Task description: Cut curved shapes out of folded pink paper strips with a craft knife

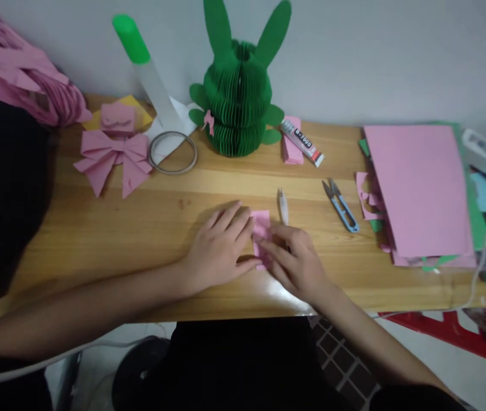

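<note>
The left hand [221,246] lies palm down on the tabletop [132,245], its fingers loosely spread, with the tips and thumb reaching over the left edge of a small pink paper strip [262,220]. That strip sits near the front edge, right between the person's two hands. The right hand [300,265] comes in from the other side with bent fingers, the tips on the paper; from where I stand I can't tell whether they pinch it or just press it down. A slim white tool [283,206] with a forked tip pokes out beyond those right fingers, and its lower end is hidden, so I can't say if it is held or only lying there.

Off to the right, blue-handled thread snips [340,205] lie with their blades apart, near a stack of pink sheets [418,188] with green paper [478,220] showing from under it. Further back, a B-7000 glue tube [302,142] rests across a folded pink paper [293,157]. By the wall stands a green honeycomb-paper rabbit [238,97], ears up. Over on the left there's a pink paper bow [114,157], just beside a narrow tape roll [174,171].
</note>
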The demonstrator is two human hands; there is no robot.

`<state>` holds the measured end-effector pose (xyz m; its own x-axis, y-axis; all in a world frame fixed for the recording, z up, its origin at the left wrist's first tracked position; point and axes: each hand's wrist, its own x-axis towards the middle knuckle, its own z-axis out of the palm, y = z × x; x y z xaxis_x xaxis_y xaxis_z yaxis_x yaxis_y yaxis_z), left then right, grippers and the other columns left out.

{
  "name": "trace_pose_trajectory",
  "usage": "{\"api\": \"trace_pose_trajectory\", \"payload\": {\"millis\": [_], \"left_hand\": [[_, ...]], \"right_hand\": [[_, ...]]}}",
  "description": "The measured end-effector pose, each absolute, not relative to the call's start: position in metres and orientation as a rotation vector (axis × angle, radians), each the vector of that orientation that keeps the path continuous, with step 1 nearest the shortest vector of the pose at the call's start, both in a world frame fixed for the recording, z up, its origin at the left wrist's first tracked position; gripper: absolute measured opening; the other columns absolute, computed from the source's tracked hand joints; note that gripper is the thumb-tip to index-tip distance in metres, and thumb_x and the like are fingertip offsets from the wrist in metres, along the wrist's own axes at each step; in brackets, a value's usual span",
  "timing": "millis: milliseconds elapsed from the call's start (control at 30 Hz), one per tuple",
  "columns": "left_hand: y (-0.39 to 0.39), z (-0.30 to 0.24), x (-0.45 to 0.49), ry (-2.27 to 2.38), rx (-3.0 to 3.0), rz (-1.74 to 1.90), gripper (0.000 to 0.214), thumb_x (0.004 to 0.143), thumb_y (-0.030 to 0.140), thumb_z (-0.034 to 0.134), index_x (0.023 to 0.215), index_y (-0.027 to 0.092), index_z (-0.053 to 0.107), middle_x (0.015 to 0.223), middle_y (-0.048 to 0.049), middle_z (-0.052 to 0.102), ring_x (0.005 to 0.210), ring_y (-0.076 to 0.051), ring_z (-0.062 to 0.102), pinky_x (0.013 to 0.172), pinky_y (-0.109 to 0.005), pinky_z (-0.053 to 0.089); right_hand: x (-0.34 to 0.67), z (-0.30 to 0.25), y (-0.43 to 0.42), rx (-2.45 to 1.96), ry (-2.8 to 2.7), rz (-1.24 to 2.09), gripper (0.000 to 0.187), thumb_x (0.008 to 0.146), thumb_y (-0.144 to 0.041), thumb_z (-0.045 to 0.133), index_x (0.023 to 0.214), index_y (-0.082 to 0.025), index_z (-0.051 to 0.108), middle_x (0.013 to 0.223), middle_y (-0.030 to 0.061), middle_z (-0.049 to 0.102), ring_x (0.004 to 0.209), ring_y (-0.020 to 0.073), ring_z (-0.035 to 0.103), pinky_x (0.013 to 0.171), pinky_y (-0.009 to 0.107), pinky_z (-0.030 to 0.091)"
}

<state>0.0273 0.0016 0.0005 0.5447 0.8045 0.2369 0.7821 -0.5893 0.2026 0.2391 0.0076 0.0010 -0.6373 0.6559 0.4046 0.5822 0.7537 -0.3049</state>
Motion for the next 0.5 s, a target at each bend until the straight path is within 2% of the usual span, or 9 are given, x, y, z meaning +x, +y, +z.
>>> {"api": "trace_pose_trajectory", "payload": {"millis": [133, 267, 400, 500], "left_hand": [[0.000, 0.000, 0.027, 1.432, 2.661, 0.463, 0.060, 0.086, 0.053, 0.064, 0.123, 0.006, 0.062, 0.134, -0.0223, 0.060, 0.131, -0.036, 0.049, 0.106, -0.047, 0.042], [-0.001, -0.001, 0.028, 1.463, 2.634, 0.419, 0.060, 0.087, 0.054, 0.063, 0.126, 0.007, 0.061, 0.138, -0.0202, 0.057, 0.134, -0.034, 0.046, 0.108, -0.045, 0.039], [0.000, -0.002, 0.027, 1.460, 2.661, 0.421, 0.061, 0.088, 0.056, 0.061, 0.123, 0.007, 0.063, 0.137, -0.0207, 0.058, 0.132, -0.034, 0.048, 0.106, -0.044, 0.040], [-0.001, -0.002, 0.027, 1.462, 2.666, 0.426, 0.061, 0.088, 0.058, 0.060, 0.122, 0.007, 0.063, 0.136, -0.0209, 0.058, 0.131, -0.034, 0.049, 0.105, -0.045, 0.041]], "right_hand": [[0.235, 0.003, 0.026, -1.405, -2.221, 0.157, 0.037, 0.088, -0.026, 0.056, 0.122, -0.012, 0.058, 0.099, 0.0139, 0.065, 0.087, 0.0252, 0.061, 0.075, 0.038, 0.051], [0.231, 0.003, 0.049, -1.696, -2.239, 0.389, 0.048, 0.081, -0.025, 0.053, 0.127, -0.013, 0.056, 0.085, 0.0102, 0.070, 0.070, 0.0240, 0.062, 0.061, 0.034, 0.047], [0.230, 0.015, 0.062, -1.511, -1.858, 0.816, 0.031, 0.079, -0.021, 0.048, 0.103, -0.020, 0.067, 0.079, 0.0046, 0.069, 0.066, 0.0191, 0.062, 0.061, 0.032, 0.048], [0.227, 0.023, 0.064, -1.255, -1.480, 1.219, 0.024, 0.083, -0.023, 0.044, 0.096, -0.022, 0.064, 0.067, 0.0000, 0.064, 0.058, 0.0160, 0.060, 0.052, 0.028, 0.046]]}}
